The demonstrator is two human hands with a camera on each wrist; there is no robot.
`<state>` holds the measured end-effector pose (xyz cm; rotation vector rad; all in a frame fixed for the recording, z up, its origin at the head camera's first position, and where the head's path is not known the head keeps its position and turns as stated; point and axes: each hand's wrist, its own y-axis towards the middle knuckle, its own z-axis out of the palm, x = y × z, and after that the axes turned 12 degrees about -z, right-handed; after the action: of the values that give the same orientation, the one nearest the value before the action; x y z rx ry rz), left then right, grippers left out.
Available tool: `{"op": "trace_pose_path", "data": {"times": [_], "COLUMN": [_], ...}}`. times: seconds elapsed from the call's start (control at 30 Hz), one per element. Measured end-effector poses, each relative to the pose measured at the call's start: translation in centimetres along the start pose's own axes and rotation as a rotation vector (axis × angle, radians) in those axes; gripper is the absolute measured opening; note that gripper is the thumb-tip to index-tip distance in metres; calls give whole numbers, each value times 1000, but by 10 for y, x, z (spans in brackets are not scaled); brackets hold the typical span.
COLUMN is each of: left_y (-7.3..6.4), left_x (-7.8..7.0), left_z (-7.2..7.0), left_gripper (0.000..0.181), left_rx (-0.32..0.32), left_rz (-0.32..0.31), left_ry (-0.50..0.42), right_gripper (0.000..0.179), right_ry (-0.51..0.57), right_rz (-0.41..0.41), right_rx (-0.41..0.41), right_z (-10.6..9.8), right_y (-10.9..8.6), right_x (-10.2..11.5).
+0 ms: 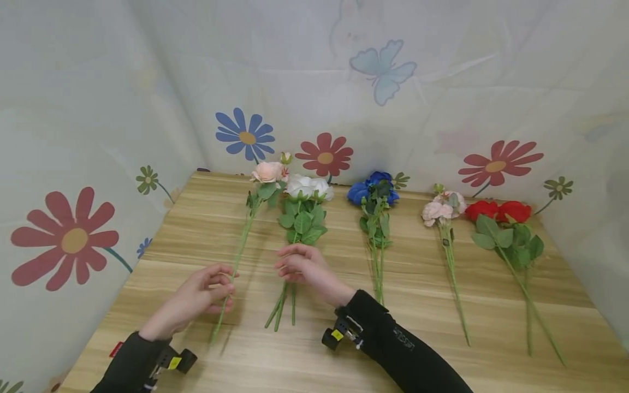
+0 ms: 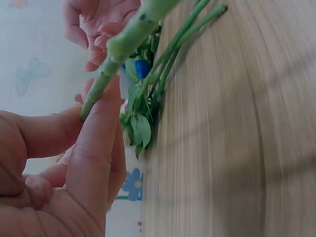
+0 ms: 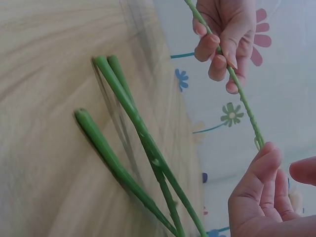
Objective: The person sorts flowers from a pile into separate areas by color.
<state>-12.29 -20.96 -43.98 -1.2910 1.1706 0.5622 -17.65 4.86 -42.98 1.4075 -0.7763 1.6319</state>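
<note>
In the head view my left hand (image 1: 203, 295) pinches the green stem of a pale pink artificial rose (image 1: 268, 172), low on the stem. The left wrist view shows that stem (image 2: 111, 61) between thumb and fingertips, its cut end slanting toward the camera. My right hand (image 1: 307, 270) hovers over the stems of a bunch of white artificial flowers (image 1: 308, 187), fingers loosely bent, thumb apart from them. The right wrist view has this hand's fingers (image 3: 264, 173) near the pink rose's stem, with nothing gripped. Beneath lie the white bunch's stems (image 3: 136, 121).
Right of the white bunch lie blue flowers (image 1: 374, 188), a second pale pink bunch (image 1: 442, 209) and red flowers (image 1: 498, 212), all on the wooden table (image 1: 417, 355). A cloth backdrop (image 1: 304, 82) printed with flowers and a butterfly rises behind and at the sides.
</note>
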Motion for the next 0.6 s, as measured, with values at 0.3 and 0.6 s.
{"op": "trace_pose_path", "data": {"times": [0.3, 0.6], "left_y": [6, 19], "left_x": [-14, -28], "left_z": [25, 54], "left_gripper": [41, 35], "left_rx": [71, 145], "left_rz": [54, 102], "left_ry": [9, 3], "right_gripper": [35, 35], "right_ry": [-59, -96], "right_rz": [-51, -80], "right_rx": [1, -45], "right_z": [-24, -48], "right_y": [-10, -20], "right_x": [16, 33]}}
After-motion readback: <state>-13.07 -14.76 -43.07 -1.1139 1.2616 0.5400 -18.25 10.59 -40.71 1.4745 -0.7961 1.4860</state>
